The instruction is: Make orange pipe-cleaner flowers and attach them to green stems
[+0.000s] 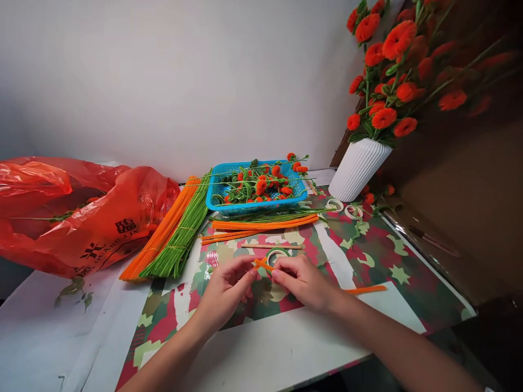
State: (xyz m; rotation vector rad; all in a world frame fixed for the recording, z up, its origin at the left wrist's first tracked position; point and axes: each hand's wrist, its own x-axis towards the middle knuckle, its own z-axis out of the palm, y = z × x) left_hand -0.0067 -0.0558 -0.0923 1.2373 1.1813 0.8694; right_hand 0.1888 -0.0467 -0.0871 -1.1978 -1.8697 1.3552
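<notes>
Between my fingertips is an orange pipe cleaner (263,265), its short end angled up to the left. My left hand (231,286) pinches it from the left, with thumb and forefinger closed. From the other side, my right hand (300,279) grips it between thumb and fingers. An orange length (365,289) sticks out beyond my right wrist; whether it joins the held piece is hidden by the arm. Just behind my fingers lie a roll of tape (274,253) and a thin wooden stick (270,246).
A blue basket (210,202) holds orange pipe-cleaner flowers. Orange (157,234) and green bundles (180,245) lie left, beside a red plastic bag (110,234). Loose orange stems (265,223) lie before the basket. Two tape rolls (353,212) sit near a white vase (357,171) of flowers.
</notes>
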